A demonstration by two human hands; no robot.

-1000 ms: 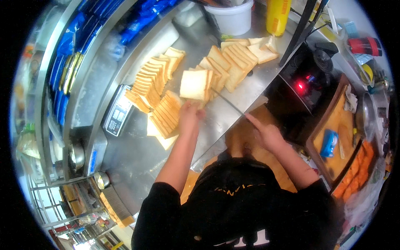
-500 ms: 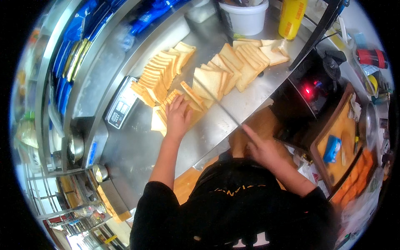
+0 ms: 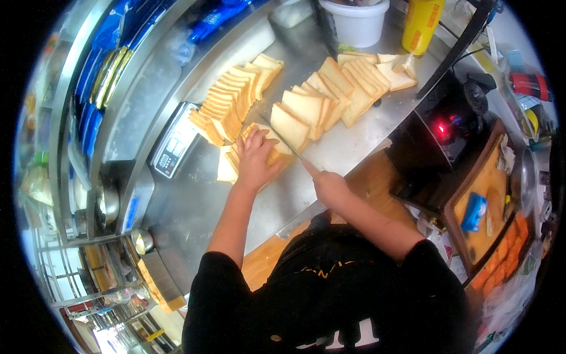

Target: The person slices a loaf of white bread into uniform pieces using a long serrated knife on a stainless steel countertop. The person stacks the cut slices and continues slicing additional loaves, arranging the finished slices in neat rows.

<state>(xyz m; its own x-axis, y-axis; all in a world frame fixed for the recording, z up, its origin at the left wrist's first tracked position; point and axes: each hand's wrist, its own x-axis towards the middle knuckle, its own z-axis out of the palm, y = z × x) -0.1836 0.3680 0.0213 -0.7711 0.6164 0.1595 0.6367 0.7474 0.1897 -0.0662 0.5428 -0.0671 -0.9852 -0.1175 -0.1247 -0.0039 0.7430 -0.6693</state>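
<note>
My left hand (image 3: 257,160) rests on a piece of loaf bread (image 3: 278,154), its fingers curved over the top and holding it against the steel counter. In my right hand (image 3: 331,189) is a long bread knife (image 3: 286,141), gripped by its handle. The blade slants up and left, along the right side of the bread under my left hand; its far end is hard to make out. Beyond my left hand leans a row of crusted bread slices (image 3: 227,109). Farther right, several pale slices (image 3: 303,112) lie overlapped in another row, close to the blade.
A digital scale (image 3: 175,141) sits left of the bread. At the back stand a white bucket (image 3: 356,26) and a yellow cylinder (image 3: 422,26). The steel counter (image 3: 194,218) has its front edge near my body. A brown-rimmed tray (image 3: 466,236) lies at right.
My right hand has moved left and forward with the knife, bringing the blade against the bread. A slice that leaned beside my left hand no longer stands apart. My left hand still holds the bread.
</note>
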